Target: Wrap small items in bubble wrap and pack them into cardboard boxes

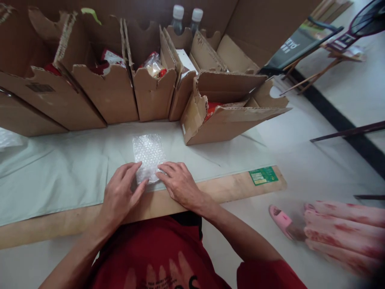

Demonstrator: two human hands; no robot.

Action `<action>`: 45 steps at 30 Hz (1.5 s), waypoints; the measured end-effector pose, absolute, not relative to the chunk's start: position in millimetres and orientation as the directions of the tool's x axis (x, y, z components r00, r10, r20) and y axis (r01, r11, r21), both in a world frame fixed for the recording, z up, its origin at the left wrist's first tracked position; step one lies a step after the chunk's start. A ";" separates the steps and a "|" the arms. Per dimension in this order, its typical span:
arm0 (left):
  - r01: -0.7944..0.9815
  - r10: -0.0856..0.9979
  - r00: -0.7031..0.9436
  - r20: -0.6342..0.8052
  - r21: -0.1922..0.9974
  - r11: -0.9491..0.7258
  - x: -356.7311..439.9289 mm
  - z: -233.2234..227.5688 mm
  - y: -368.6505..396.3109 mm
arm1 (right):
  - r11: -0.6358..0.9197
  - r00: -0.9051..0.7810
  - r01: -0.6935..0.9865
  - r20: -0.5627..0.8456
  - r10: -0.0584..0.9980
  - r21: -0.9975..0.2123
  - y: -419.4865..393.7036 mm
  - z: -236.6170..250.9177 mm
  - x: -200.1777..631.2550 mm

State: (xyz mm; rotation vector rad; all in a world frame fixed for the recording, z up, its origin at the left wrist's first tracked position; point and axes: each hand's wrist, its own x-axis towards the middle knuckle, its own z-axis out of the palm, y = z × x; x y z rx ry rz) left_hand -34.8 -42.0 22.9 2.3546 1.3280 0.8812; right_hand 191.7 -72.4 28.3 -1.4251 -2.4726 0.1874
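Bubble wrap sheet at frame centre, flat on pale cloth covering worktop. Left hand rests on sheet's lower left corner, fingers spread flat, grip open, nothing clasped. Right hand presses lower right edge, fingers likewise flat, grip open. Row of cardboard boxes across upper frame. 2 bottles top centre. Pink slipper lower right, on floor.

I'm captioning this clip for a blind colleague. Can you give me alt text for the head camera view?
Seen from above, a person's left hand and right hand press flat on the near end of a sheet of bubble wrap lying on a pale cloth over a low board. Behind it stands a row of open cardboard boxes holding packets, with two capped bottles at the back.
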 end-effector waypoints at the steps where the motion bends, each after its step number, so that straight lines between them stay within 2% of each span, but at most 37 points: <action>1: 0.656 0.789 0.435 0.434 0.448 -0.608 -36.9 23.0 -45.1 | 0.510 -0.480 0.823 0.174 0.860 -0.248 -70.5 29.5 191.7; 3: 0.624 0.702 0.531 0.475 0.342 -0.703 -40.4 23.8 -49.9 | 0.512 -0.486 0.812 0.162 0.859 -0.280 -67.3 32.7 191.8; 4: 0.613 0.686 0.557 0.468 0.325 -0.720 -41.8 24.0 -50.8 | 0.505 -0.484 0.805 0.148 0.862 -0.310 -65.8 34.5 191.9; 8: 0.607 0.736 0.533 0.418 0.417 -0.677 -43.4 22.1 -42.2 | 0.444 -0.410 0.807 0.172 0.896 -0.390 -62.5 38.7 193.7; 11: 0.625 0.791 0.486 0.372 0.485 -0.612 -40.4 18.4 -27.5 | 0.404 -0.300 0.854 0.323 0.898 -0.329 -66.1 38.5 195.8; 13: 0.653 0.814 0.451 0.366 0.486 -0.581 -36.9 15.7 -18.4 | 0.433 -0.309 0.860 0.398 0.864 -0.272 -68.8 36.9 196.7; 17: 0.719 0.798 0.408 0.443 0.382 -0.580 -31.3 12.8 -12.8 | 0.530 -0.435 0.826 0.379 0.817 -0.192 -63.6 29.5 195.8; 19: 0.713 0.760 0.443 0.477 0.326 -0.620 -32.4 14.0 -17.9 | 0.542 -0.458 0.819 0.356 0.815 -0.186 -57.8 26.1 195.4; 21: 0.670 0.711 0.514 0.479 0.293 -0.682 -36.8 17.4 -26.2 | 0.551 -0.461 0.802 0.346 0.817 -0.233 -54.0 25.4 196.2; 23: 0.624 0.687 0.565 0.457 0.309 -0.718 -43.0 22.3 -33.5 | 0.549 -0.454 0.768 0.325 0.830 -0.329 -53.1 27.5 198.2; 26: 0.589 0.715 0.559 0.420 0.406 -0.699 -49.5 28.4 -33.9 | 0.503 -0.438 0.713 0.250 0.863 -0.488 -53.7 33.3 201.1; 28: 0.601 0.747 0.535 0.395 0.443 -0.665 -48.9 28.1 -24.8 | 0.455 -0.402 0.716 0.220 0.889 -0.530 -53.0 37.0 201.0; 31: 0.689 0.814 0.461 0.353 0.436 -0.579 -41.6 20.6 -2.6 | 0.425 -0.346 0.793 0.251 0.904 -0.436 -49.7 41.6 196.0; 34: 0.770 0.872 0.376 0.312 0.418 -0.482 -36.2 15.8 13.6 | 0.492 -0.432 0.823 0.249 0.867 -0.284 -43.7 43.6 187.2; 37: 0.758 0.905 0.278 0.323 0.505 -0.413 -39.7 23.8 6.0 | 0.524 -0.498 0.818 0.163 0.852 -0.240 -33.2 40.6 181.4; 39: 0.693 0.942 0.177 0.285 0.644 -0.325 -44.7 32.7 -12.6 | 0.469 -0.446 0.824 0.145 0.883 -0.318 -26.0 37.2 182.2; 41: 0.588 0.979 0.109 0.173 0.783 -0.203 -46.8 38.8 -35.2 | 0.375 -0.329 0.792 0.180 0.927 -0.482 -22.9 35.2 185.6; 43: 0.477 0.993 0.114 0.033 0.875 -0.084 -41.7 40.1 -54.6 | 0.274 -0.179 0.688 0.209 0.961 -0.672 -26.6 35.9 188.0; 45: 0.382 0.987 0.141 -0.072 0.924 0.012 -28.6 38.6 -66.1 | 0.189 -0.069 0.528 0.179 0.981 -0.828 -36.8 38.2 186.4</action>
